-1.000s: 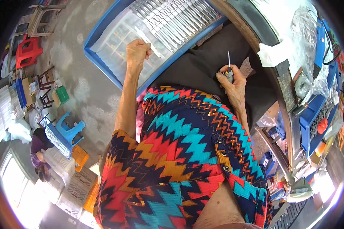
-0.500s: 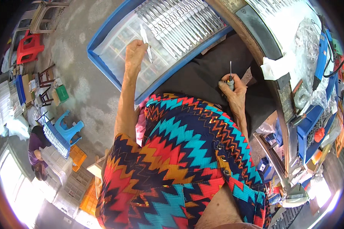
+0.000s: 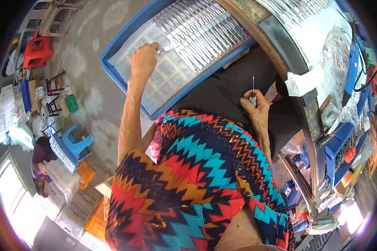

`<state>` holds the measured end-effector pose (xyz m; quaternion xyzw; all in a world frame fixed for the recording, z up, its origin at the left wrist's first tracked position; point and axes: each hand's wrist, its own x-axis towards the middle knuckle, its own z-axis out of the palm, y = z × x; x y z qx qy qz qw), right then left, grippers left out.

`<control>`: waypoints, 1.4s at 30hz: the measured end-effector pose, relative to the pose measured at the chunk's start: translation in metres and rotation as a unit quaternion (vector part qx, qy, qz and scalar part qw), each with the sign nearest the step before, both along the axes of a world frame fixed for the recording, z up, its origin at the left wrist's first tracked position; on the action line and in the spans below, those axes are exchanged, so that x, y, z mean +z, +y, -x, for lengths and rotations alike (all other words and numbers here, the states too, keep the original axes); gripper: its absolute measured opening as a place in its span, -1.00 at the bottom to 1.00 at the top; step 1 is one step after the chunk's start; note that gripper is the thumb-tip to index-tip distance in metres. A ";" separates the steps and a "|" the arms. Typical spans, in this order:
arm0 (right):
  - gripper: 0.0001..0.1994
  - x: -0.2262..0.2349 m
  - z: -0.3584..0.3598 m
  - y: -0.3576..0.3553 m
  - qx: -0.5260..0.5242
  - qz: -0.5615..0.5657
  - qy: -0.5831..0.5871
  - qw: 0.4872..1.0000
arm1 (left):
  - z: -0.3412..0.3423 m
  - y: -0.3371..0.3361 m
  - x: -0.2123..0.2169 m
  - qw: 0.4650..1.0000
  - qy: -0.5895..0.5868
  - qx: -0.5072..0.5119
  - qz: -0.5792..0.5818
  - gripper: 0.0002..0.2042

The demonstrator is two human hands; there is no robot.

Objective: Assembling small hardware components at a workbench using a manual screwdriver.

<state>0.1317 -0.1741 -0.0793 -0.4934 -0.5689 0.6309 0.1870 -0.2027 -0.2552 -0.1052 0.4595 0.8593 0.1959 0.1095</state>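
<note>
My left hand [image 3: 145, 61] is over the blue tray [image 3: 120, 86], its fingers closed on one end of a slim silver metal piece [image 3: 166, 49]. The piece points right, toward close rows of similar silver pieces [image 3: 203, 30] lying in the tray. Whether it touches them I cannot tell. Under my left hand is a translucent sheet [image 3: 165, 85], with blurred coloured shapes showing through. Near my lap, my right hand [image 3: 259, 109] is wrapped round the handle of a small screwdriver [image 3: 253, 98], its thin shaft pointing up.
Right of the tray runs a worn bench edge [image 3: 276, 52], with more silver pieces [image 3: 297, 10], white paper [image 3: 304, 80] and a blue bin [image 3: 338, 136]. At left stand a red stool [image 3: 37, 51] and a blue stool [image 3: 76, 142]. Another person [image 3: 40, 161] is at far left.
My left hand has turned, and its silver piece has swung from nearly upright to pointing right, toward the rows. The view has shifted slightly. My right hand keeps its hold on the screwdriver.
</note>
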 end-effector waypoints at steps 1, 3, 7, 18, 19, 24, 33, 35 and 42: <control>-0.90 0.000 -0.001 0.000 -0.001 -0.001 0.002 1.000 | 0.004 0.005 0.002 0.996 0.063 -0.024 0.060 -0.80; -0.90 0.002 0.000 0.000 -0.002 0.001 0.002 1.000 | 0.014 0.012 0.002 0.984 0.126 -0.047 0.120 -0.79; -0.91 0.003 0.002 -0.001 -0.005 0.009 0.018 1.000 | 0.041 0.021 -0.002 0.950 0.239 -0.142 0.141 -0.81; -0.91 -0.002 0.000 -0.001 0.001 0.001 0.012 1.000 | 0.058 0.059 -0.022 0.929 0.257 -0.254 0.084 -0.88; -0.91 -0.001 0.000 -0.001 -0.003 0.005 0.017 1.000 | 0.060 0.060 -0.025 0.930 0.248 -0.252 0.095 -0.85; -0.91 0.002 0.001 -0.002 -0.007 0.010 0.010 1.000 | 0.061 0.060 -0.031 0.940 0.221 -0.248 0.078 -0.82; -0.90 0.001 0.002 -0.002 -0.005 0.007 0.010 1.000 | 0.038 0.049 -0.049 0.986 0.149 -0.006 -0.075 -0.80; -0.90 0.002 0.002 -0.002 -0.004 0.001 0.010 1.000 | 0.031 0.045 -0.057 0.985 -0.010 0.132 -0.109 -0.72; -0.91 0.004 0.002 -0.002 -0.003 -0.001 0.003 1.000 | 0.000 0.055 -0.045 0.964 -0.092 0.250 0.001 -0.54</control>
